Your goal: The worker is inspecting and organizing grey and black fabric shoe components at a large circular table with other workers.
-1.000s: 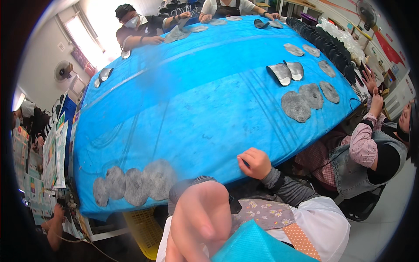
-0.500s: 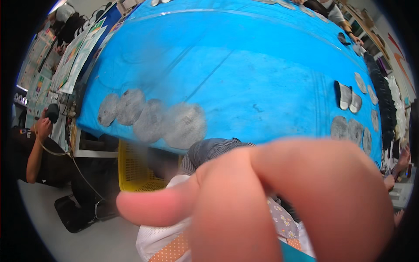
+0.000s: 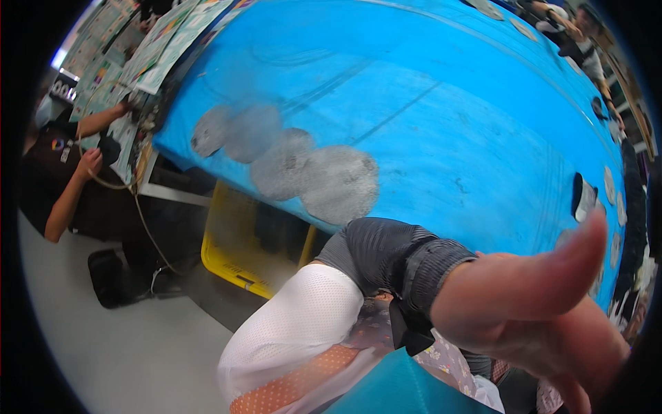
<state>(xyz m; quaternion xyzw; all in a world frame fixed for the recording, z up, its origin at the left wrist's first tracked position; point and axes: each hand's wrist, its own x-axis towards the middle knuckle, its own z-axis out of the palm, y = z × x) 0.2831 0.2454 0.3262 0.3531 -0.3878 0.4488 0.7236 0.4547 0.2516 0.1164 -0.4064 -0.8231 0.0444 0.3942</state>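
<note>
My left arm, in a white sleeve (image 3: 310, 303) and a dark gathered sleeve cover (image 3: 386, 252), bends across from the lower left. At its end, my left hand (image 3: 524, 303) is raised close to the camera at the lower right. Its thumb stands out from the other fingers, which are partly cut off or blurred. Nothing shows in its grasp. My right hand is out of view. Beyond the arm, several grey round pads (image 3: 341, 185) overlap in a row along the near edge of a blue-covered table (image 3: 414, 124).
Beneath the table edge sits a yellow plastic basket (image 3: 241, 272). On the left a person in a dark shirt (image 3: 62, 172) holds a dark item near a hose. More pads and a black-and-grey piece (image 3: 585, 196) lie at the table's right. Another person (image 3: 586, 55) works at the far right.
The view has swung, so table and pads sit further right. The large blurred fingers that filled the lower middle have gone; my left hand now shows at the right, its sleeve more exposed.
</note>
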